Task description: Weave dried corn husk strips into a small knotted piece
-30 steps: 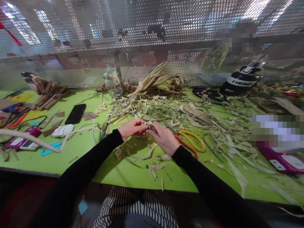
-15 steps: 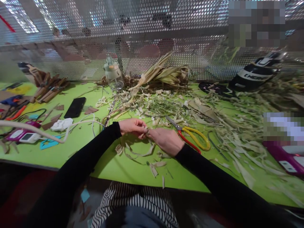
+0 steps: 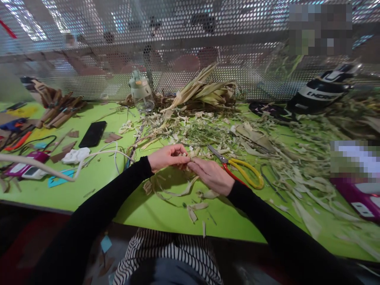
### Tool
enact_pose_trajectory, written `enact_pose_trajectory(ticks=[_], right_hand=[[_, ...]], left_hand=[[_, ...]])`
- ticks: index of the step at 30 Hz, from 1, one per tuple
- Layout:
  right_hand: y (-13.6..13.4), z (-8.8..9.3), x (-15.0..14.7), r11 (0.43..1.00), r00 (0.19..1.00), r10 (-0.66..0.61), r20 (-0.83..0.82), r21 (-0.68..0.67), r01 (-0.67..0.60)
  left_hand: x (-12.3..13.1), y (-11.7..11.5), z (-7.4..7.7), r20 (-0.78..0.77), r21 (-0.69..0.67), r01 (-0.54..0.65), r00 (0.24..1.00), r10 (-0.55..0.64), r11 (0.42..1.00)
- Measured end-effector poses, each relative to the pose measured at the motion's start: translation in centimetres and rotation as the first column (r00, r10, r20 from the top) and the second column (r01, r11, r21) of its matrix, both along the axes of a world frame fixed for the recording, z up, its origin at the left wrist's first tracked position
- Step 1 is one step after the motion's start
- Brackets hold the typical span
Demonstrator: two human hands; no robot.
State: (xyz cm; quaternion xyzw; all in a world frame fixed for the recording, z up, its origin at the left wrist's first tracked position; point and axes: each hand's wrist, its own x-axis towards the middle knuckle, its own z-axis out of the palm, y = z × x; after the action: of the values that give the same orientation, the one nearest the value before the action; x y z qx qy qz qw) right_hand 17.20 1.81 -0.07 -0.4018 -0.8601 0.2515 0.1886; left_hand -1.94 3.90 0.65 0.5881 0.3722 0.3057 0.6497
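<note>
My left hand (image 3: 168,157) and my right hand (image 3: 211,175) meet at the fingertips above the green table, pinching a small pale piece of dried husk (image 3: 184,166) between them. Most of that piece is hidden by the fingers. Below the hands a long curled husk strip (image 3: 178,194) lies on the table. Scissors (image 3: 242,170) with one yellow and one red handle rest open-bladed or nearly so just right of my right hand. Beyond the hands spreads a heap of shredded husk (image 3: 204,132).
Behind the heap lies a bundle of dry husks (image 3: 204,91) beside a clear bottle (image 3: 143,93). A phone (image 3: 93,133), white cable (image 3: 68,174) and purple device (image 3: 26,168) are at the left. A dark bottle (image 3: 319,93) and more strips (image 3: 299,174) are at the right.
Both hands have shifted slightly to the right and remain together at the fingertips. My right hand's fingers look straighter and closer together. The scissors and husks lie as before.
</note>
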Motion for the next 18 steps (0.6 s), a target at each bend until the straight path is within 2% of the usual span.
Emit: enact_pose_trajectory(ticks=[5, 11, 13, 15, 18], right_hand=[[-0.9, 0.2, 0.0, 0.994, 0.998, -0.023, -0.06, 0.104, 0.029], [-1.3, -0.4, -0.1, 0.996, 0.992, -0.054, -0.112, 0.065, 0.061], [-1.3, -0.6, -0.2, 0.996, 0.984, -0.091, -0.151, -0.005, 0.091], [-1.2, -0.8, -0.4, 0.983, 0.956, -0.154, -0.249, -0.14, 0.122], [-1.1, -1.1, -0.8, 0.907, 0.844, -0.274, -0.462, -0.414, 0.068]], left_hand=[[-0.5, -0.2, 0.8, 0.026, -0.024, 0.013, 1.0, -0.013, 1.0], [-0.7, -0.3, 0.9, -0.001, -0.02, 0.022, 1.0, -0.022, 1.0], [-0.7, -0.3, 1.1, -0.003, -0.045, -0.003, 1.0, 0.003, 0.999], [-0.7, -0.2, 1.2, 0.037, -0.092, -0.042, 0.998, 0.045, 0.995], [-0.6, -0.3, 1.0, 0.166, -0.132, -0.083, 0.981, 0.105, 0.988]])
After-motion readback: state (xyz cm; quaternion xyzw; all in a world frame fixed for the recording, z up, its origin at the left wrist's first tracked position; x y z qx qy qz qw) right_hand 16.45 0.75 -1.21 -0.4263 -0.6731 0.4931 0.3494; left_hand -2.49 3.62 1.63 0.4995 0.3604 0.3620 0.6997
